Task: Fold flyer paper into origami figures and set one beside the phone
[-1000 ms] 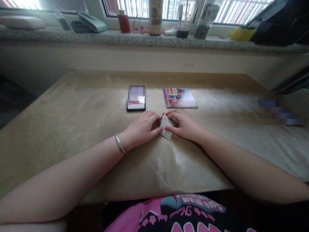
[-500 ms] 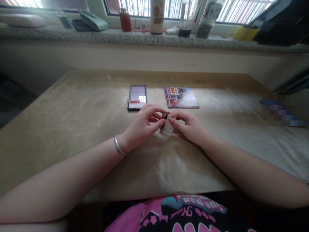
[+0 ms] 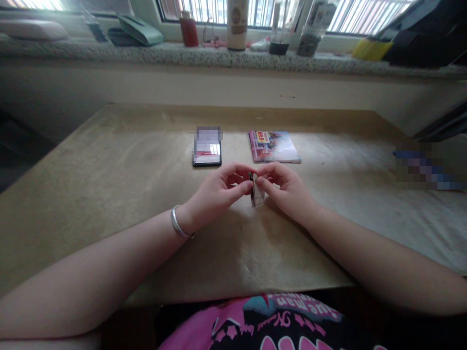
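Note:
Between my two hands, a small thin card-like piece (image 3: 257, 193) stands on edge over the table, pale on its right face and dark along its left side. Its exact kind is too small to make out. My left hand (image 3: 230, 186) is closed, pinching its left side with thumb and fingers. Thumb and fingertips of my right hand (image 3: 282, 183) pinch the upper right side of the same piece. The fingertips of both hands meet near its top. Just beyond the hands lie a phone (image 3: 207, 149) and a glossy colourful booklet (image 3: 279, 148).
The table (image 3: 146, 160) has a tan cover. Behind it, a granite sill (image 3: 164, 54) carries a red bottle (image 3: 188, 30), a cream bottle (image 3: 237, 24), transparent containers and a green case (image 3: 141, 31). At the right edge lies a blurred blue item (image 3: 426, 167).
The card-like piece has turned more upright and edge-on, showing less of its pale printed face. My left hand has shifted slightly right and down, closer to my right hand.

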Tool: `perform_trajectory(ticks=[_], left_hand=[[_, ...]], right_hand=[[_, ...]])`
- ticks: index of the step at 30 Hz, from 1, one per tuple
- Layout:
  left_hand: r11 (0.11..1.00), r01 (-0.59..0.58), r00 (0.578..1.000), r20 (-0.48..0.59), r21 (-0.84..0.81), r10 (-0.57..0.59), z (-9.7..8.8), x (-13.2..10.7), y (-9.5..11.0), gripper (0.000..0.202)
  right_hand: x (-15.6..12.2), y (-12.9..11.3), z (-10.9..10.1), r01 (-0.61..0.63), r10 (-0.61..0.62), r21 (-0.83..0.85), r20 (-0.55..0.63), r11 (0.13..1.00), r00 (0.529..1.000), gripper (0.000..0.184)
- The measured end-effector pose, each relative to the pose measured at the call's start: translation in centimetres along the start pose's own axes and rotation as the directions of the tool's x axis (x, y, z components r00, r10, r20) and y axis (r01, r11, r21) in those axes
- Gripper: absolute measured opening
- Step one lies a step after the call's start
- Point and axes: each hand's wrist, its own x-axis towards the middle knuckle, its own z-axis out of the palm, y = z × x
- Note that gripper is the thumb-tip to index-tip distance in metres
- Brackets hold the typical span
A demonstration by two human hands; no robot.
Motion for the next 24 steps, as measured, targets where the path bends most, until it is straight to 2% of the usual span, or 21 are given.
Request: perform_trajectory(ticks=[3,9,14,19,24], left_hand=[[0.998,0.028,0.999,-0.034,-0.051,-0.029,0.0,0.1,-0.1,0.025],[0.998,0.055,0.993,-0.1,-0.005,-0.056,-0.2,0.1,-0.2,0.026],[0.998,0.062,0.992,-0.112,0.0,-0.062,-0.2,0.2,-0.2,0.027],[0.997,0.067,0.989,-0.136,0.046,-0.061,-0.1,0.1,-0.2,0.023],[0.995,0.068,0.991,-0.117,0.067,-0.06,0.0,0.0,-0.5,0.022]], right_hand=[[-0.1,-0.3,0.1,0.013,-0.013,-0.019,0.007,1.0,1.0,0.016],[-0.2,-0.9,0.0,0.069,-0.064,-0.13,0.043,0.989,0.997,0.037],[-0.3,-0.5,0.2,0.117,-0.114,-0.15,0.028,0.982,0.993,0.03],[-0.4,0.2,0.2,0.124,-0.123,-0.032,0.041,0.992,0.992,0.021],[-0.5,-0.1,0.0,0.168,-0.166,-0.135,0.025,0.977,0.986,0.012]])
